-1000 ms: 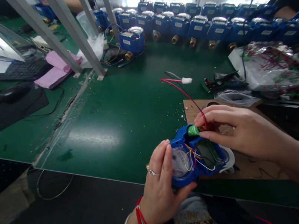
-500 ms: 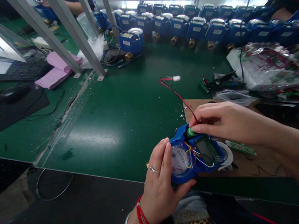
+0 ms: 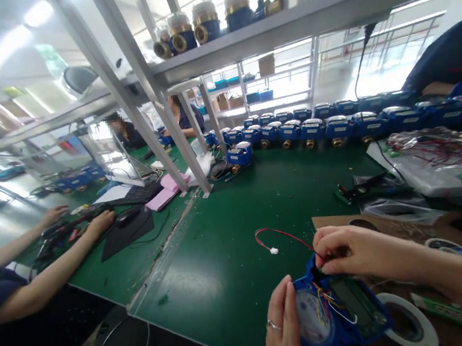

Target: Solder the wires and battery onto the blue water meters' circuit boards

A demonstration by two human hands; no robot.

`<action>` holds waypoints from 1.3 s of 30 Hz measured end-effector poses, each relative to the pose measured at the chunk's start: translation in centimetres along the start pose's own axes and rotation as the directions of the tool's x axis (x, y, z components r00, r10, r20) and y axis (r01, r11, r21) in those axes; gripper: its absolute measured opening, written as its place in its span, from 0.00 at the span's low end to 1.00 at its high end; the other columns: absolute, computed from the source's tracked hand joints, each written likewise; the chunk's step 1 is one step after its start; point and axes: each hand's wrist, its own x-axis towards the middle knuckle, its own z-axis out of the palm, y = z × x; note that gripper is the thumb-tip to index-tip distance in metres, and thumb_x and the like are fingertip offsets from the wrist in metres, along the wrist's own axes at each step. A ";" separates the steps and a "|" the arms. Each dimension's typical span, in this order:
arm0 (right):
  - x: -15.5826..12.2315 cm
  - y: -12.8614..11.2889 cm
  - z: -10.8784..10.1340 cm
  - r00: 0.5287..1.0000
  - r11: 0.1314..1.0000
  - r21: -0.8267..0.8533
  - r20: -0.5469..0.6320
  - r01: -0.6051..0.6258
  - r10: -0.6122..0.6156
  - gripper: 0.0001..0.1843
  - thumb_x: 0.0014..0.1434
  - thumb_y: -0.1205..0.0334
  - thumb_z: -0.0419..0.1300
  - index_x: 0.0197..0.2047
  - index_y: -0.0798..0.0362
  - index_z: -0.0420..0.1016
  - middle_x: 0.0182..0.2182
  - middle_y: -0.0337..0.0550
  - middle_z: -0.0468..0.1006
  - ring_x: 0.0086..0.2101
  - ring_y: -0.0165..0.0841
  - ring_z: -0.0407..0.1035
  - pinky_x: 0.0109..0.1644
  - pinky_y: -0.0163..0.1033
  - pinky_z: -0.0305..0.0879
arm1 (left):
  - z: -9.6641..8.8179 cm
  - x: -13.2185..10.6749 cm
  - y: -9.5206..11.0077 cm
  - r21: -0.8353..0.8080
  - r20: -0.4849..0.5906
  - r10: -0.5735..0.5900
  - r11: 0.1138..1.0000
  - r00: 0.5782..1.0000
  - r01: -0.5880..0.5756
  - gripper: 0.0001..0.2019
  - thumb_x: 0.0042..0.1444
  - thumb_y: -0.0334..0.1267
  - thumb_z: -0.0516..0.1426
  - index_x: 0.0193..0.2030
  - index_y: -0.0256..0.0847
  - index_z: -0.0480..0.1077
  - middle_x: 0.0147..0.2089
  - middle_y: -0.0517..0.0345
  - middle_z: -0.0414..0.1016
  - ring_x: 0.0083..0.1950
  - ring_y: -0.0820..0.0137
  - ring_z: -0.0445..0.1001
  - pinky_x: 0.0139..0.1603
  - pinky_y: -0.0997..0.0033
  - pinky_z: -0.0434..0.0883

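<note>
The blue plastic meter housing (image 3: 343,327) with a round dial is in the left hand (image 3: 282,327), whose fingers wrap its side. At the housing's far corner, the right hand (image 3: 350,247) has its fingers pinched at the root of a slim red-and-black wire lead (image 3: 285,231); whether they also grip something beneath is hidden. The lead loops out beyond the housing to a small white plastic connector (image 3: 274,251); whether that touches the green table (image 3: 212,280) cannot be told. A hard push at the corner could crush or nick the lead against the housing's rim, or tip the housing should the left fingers slacken. Thin yellow, red and white wires (image 3: 324,305) lie loose across the housing's face and could snag on a finger and pull free. The white ring-shaped tape roll (image 3: 429,331) just beside the housing might get knocked if the housing swings.
</note>
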 end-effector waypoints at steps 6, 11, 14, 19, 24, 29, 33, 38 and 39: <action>-0.5 -0.3 -0.8 0.999 0.998 -0.052 -0.019 0.039 -0.040 0.13 0.59 0.52 0.60 0.36 0.53 0.79 0.37 0.42 0.77 0.40 0.33 0.71 0.46 0.38 0.65 | -2.0 0.9 2.4 -0.045 0.070 -0.057 0.997 0.996 0.060 0.49 0.53 0.45 0.63 0.73 0.44 0.36 0.70 0.37 0.49 0.70 0.49 0.54 0.64 0.43 0.64; 0.2 0.3 -0.4 0.997 0.996 -0.072 -0.054 0.052 -0.056 0.15 0.58 0.51 0.60 0.35 0.55 0.78 0.37 0.44 0.76 0.39 0.33 0.70 0.47 0.39 0.64 | -3.1 1.7 3.6 -0.047 0.120 -0.133 0.989 0.984 0.139 0.48 0.53 0.39 0.64 0.72 0.48 0.36 0.71 0.42 0.48 0.71 0.53 0.51 0.68 0.45 0.58; 0.7 1.0 -0.1 0.997 0.998 -0.042 -0.064 0.050 -0.053 0.16 0.58 0.50 0.60 0.36 0.54 0.78 0.38 0.44 0.76 0.41 0.33 0.70 0.48 0.39 0.64 | -3.0 1.9 3.6 -0.063 0.115 -0.150 0.985 0.982 0.158 0.47 0.54 0.40 0.63 0.72 0.48 0.38 0.71 0.43 0.48 0.71 0.54 0.52 0.68 0.47 0.58; 1.2 2.5 0.4 0.995 0.983 0.156 0.033 -0.095 0.091 0.25 0.56 0.46 0.60 0.51 0.53 0.73 0.47 0.45 0.77 0.46 0.35 0.71 0.50 0.39 0.65 | -3.0 2.0 3.4 -0.080 0.107 -0.141 0.986 0.984 0.150 0.47 0.53 0.40 0.64 0.72 0.47 0.39 0.71 0.43 0.48 0.71 0.54 0.53 0.68 0.47 0.59; 1.5 2.6 0.4 0.974 0.951 0.244 0.172 -0.188 0.148 0.24 0.57 0.45 0.59 0.50 0.53 0.74 0.46 0.44 0.79 0.45 0.35 0.72 0.49 0.38 0.66 | -3.0 1.9 3.4 -0.062 0.113 -0.128 0.989 0.985 0.136 0.46 0.54 0.41 0.64 0.72 0.46 0.39 0.70 0.41 0.49 0.70 0.53 0.53 0.67 0.47 0.60; 2.0 2.2 0.6 0.964 0.944 0.211 0.130 -0.255 0.231 0.23 0.55 0.43 0.61 0.46 0.51 0.75 0.43 0.43 0.80 0.43 0.36 0.73 0.44 0.37 0.67 | -3.0 1.8 3.6 -0.063 0.104 -0.129 0.989 0.986 0.136 0.46 0.55 0.42 0.63 0.72 0.47 0.39 0.70 0.42 0.50 0.70 0.54 0.53 0.67 0.47 0.60; 2.4 2.3 0.6 0.969 0.962 0.154 0.139 -0.224 0.204 0.21 0.55 0.42 0.61 0.43 0.50 0.75 0.43 0.42 0.80 0.42 0.35 0.74 0.42 0.37 0.67 | -2.9 2.0 3.5 -0.078 0.081 -0.112 0.990 0.990 0.118 0.45 0.55 0.44 0.63 0.72 0.46 0.41 0.69 0.42 0.51 0.70 0.55 0.54 0.67 0.50 0.61; 2.1 2.4 0.9 0.968 0.950 0.194 0.097 -0.245 0.230 0.20 0.55 0.44 0.62 0.43 0.49 0.76 0.43 0.42 0.80 0.43 0.36 0.73 0.44 0.38 0.67 | -2.8 2.2 3.3 -0.097 0.064 -0.114 0.988 0.991 0.120 0.44 0.54 0.45 0.63 0.72 0.46 0.42 0.69 0.42 0.51 0.70 0.55 0.55 0.67 0.51 0.61; 2.0 2.4 1.1 0.966 0.942 0.217 0.089 -0.255 0.241 0.19 0.55 0.45 0.62 0.43 0.49 0.76 0.43 0.42 0.80 0.43 0.36 0.73 0.44 0.38 0.68 | -2.8 2.2 3.3 -0.101 0.061 -0.115 0.988 0.992 0.120 0.44 0.54 0.45 0.63 0.72 0.46 0.43 0.69 0.42 0.51 0.69 0.55 0.55 0.67 0.51 0.61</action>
